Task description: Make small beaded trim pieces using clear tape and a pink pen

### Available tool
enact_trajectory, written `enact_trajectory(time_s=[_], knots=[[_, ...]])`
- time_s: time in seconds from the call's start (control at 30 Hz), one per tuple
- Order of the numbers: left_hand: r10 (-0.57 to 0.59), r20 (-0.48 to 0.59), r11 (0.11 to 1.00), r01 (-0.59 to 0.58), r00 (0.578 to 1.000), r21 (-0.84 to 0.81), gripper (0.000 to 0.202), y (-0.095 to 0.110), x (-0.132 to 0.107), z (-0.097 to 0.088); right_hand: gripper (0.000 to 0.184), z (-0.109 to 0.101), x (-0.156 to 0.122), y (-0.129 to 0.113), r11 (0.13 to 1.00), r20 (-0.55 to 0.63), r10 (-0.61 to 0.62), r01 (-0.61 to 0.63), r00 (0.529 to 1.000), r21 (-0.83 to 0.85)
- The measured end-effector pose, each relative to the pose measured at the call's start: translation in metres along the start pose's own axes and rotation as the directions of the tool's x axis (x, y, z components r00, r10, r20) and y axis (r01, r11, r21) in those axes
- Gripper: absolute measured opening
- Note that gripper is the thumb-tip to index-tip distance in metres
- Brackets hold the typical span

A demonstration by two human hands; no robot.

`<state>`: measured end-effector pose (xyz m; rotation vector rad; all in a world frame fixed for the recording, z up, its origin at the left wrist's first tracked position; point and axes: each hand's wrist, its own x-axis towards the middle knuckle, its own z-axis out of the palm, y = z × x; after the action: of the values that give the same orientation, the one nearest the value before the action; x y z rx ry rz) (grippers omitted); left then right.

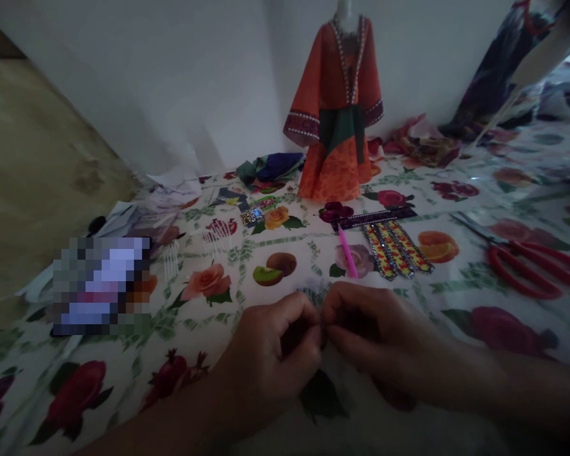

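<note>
My left hand (270, 361) and my right hand (370, 329) meet at the front of the table, fingertips pressed together. Between them they pinch a small, thin item, and my fingers hide most of it. A scrap of sheer, pale fabric (313, 295) shows just above my fingertips, though I cannot tell whether it is the pinched item. Both hands rest over a floral and fruit-printed tablecloth (270, 278). A pink pen (348, 252) lies a little beyond my right hand, beside several glittery beaded trim strips (394, 250).
Red-handled scissors (527, 269) lie at the right. An orange dress on a dress form (335, 107) stands at the back, among fabric scraps (270, 170). A blurred patch (99, 285) covers something at the left. The table's edge meets the floor (42, 190) there.
</note>
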<state>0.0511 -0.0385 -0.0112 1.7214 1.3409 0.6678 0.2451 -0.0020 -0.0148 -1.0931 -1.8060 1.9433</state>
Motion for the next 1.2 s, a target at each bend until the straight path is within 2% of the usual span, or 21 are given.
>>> enact_trajectory(time_s=[0.37, 0.53, 0.77, 1.03, 1.2], knots=[[0.015, -0.013, 1.0, -0.015, 1.0, 0.02, 0.011, 0.0014, 0.0012, 0.0003, 0.007, -0.0006, -0.0022, -0.0051, 0.991, -0.022, -0.083, 0.08, 0.996, -0.108], [0.01, -0.013, 1.0, -0.01, 1.0, 0.007, 0.011, 0.0023, 0.0008, 0.0002, 0.007, 0.0001, -0.0004, -0.0049, 0.989, -0.035, -0.108, 0.104, 0.994, -0.107], [-0.029, 0.02, 1.0, 0.029, 0.999, 0.007, 0.012, 0.0014, -0.0007, -0.0022, 0.007, -0.0001, -0.0015, -0.0036, 0.999, 0.001, -0.03, 0.03, 1.0, -0.041], [-0.034, 0.007, 0.999, 0.034, 0.999, 0.012, 0.011, 0.0021, 0.001, -0.0005, 0.008, 0.0002, -0.0006, -0.0066, 0.985, -0.051, -0.12, 0.113, 0.991, -0.128], [-0.024, 0.01, 1.0, 0.024, 1.0, 0.02, 0.011, 0.001, 0.002, -0.0007, 0.007, -0.0006, 0.0001, -0.0079, 0.982, -0.041, -0.117, 0.11, 0.992, -0.154]])
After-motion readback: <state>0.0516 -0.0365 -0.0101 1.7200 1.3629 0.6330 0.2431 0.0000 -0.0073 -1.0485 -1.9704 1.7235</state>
